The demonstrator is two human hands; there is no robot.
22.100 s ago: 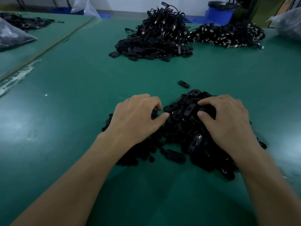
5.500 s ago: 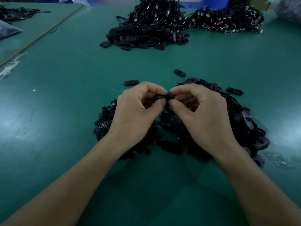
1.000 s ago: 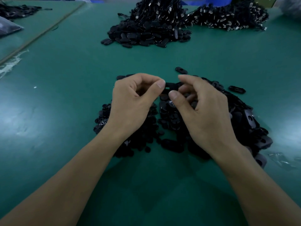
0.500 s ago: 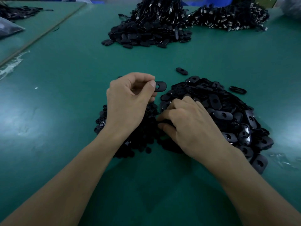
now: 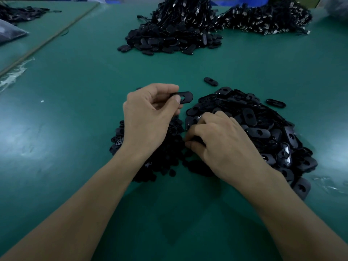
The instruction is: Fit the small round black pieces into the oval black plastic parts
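Hands (image 5: 148, 119) (image 5: 222, 146) apart now (green table (image 5: 75, 113))

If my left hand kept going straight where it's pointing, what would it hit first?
Probably the heap of oval parts: the left hand, pinching an oval part, points right at its far edge. It may pass above; depth is unclear.

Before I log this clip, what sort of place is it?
Probably a factory hand-assembly bench: a wide green table mat carries a heap of oval black plastic parts, a smaller heap of small round black pieces, and a far pile of black cabled parts.
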